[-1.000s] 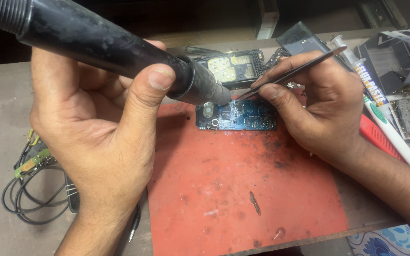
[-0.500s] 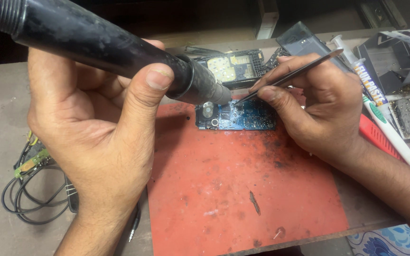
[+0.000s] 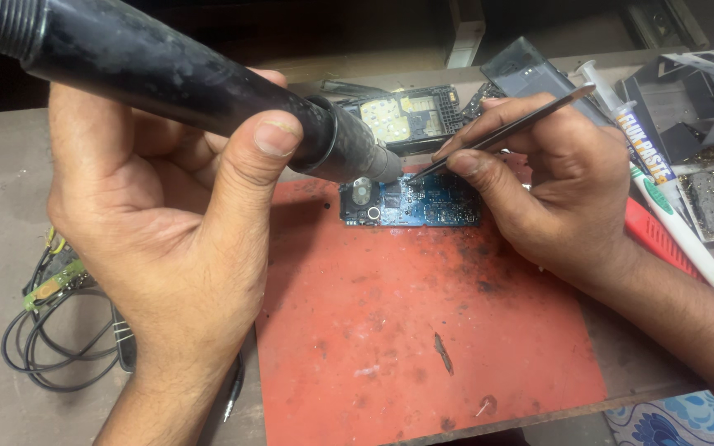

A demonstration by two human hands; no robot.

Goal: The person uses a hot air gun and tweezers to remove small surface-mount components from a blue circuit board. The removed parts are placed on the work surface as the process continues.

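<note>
Fingers of left hand (image 3: 159, 239) wrap black nozzle tool (image 3: 183, 87); right hand (image 3: 555, 190) pinches tweezers (image 3: 497, 132) over blue board (image 3: 415, 202) on scorched red mat (image 3: 423, 330). Syringe (image 3: 634, 136), cables (image 3: 51, 330) flank.

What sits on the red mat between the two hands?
In the head view, a small blue circuit board lies on the red mat between the left hand and the right hand.

Mat's (image 3: 423, 347) near half free; syringes (image 3: 663, 190) crowd right.
</note>
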